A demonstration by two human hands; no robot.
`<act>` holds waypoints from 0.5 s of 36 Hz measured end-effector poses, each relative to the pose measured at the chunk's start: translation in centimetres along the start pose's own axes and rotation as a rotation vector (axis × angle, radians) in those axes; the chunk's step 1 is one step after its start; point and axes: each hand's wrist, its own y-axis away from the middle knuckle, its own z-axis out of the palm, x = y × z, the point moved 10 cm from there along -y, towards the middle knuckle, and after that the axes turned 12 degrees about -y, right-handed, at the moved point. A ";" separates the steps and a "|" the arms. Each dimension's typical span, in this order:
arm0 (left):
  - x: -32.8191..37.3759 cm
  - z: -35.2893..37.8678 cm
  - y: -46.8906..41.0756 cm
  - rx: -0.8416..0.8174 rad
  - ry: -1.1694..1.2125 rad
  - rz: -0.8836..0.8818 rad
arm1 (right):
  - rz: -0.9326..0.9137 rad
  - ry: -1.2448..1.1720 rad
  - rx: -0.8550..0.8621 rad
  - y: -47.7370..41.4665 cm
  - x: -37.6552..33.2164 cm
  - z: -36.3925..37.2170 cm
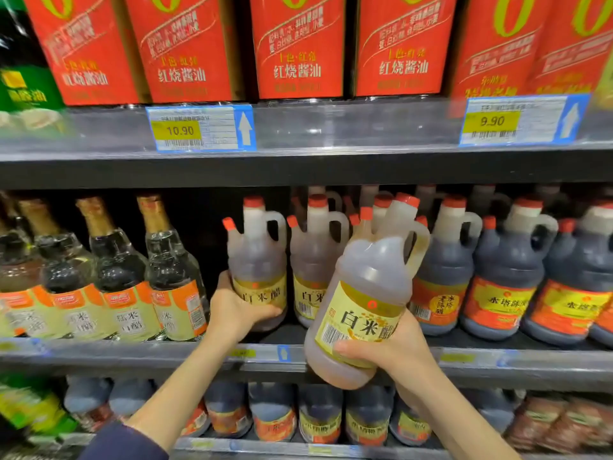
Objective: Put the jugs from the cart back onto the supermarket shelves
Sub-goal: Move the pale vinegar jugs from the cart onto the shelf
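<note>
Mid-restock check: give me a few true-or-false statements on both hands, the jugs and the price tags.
1. The right hand holds a pale jug at a tilt. True.
2. The left hand is empty. False: it grips a standing jug on the middle shelf.
3. Dark jugs stand to the right of the pale ones. True.
4. The left price tag reads 9.90. False: it reads 10.90.

Red cartons [298, 48] line the front edge of the top shelf [331, 167], over a 10.90 tag [200, 129] and a 9.90 tag [520, 119]; glass bottles [122, 270] stand lower left.
</note>
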 end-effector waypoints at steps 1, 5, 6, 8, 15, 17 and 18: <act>-0.2 0.2 -0.3 -0.012 0.033 -0.018 | 0.003 -0.001 0.001 0.0 -0.1 0.0; -0.5 0.7 -2.0 -0.062 0.067 -0.019 | 0.001 0.003 -0.013 -0.2 -0.3 0.2; -0.5 0.9 -2.4 -0.081 0.051 -0.017 | 0.000 0.005 -0.018 -0.2 -0.2 0.4; -0.9 1.2 -3.2 -0.108 0.025 -0.032 | -0.003 0.006 -0.022 -0.3 -0.3 0.5; -1.4 2.8 -6.1 -0.147 -0.023 -0.020 | 0.003 0.028 -0.010 -0.9 0.0 1.1; -1.0 3.2 -6.5 -0.148 -0.030 -0.019 | 0.006 0.030 -0.012 -1.1 0.0 1.2; -1.1 3.5 -6.9 -0.153 -0.026 -0.017 | 0.008 0.029 -0.015 -1.1 0.1 1.3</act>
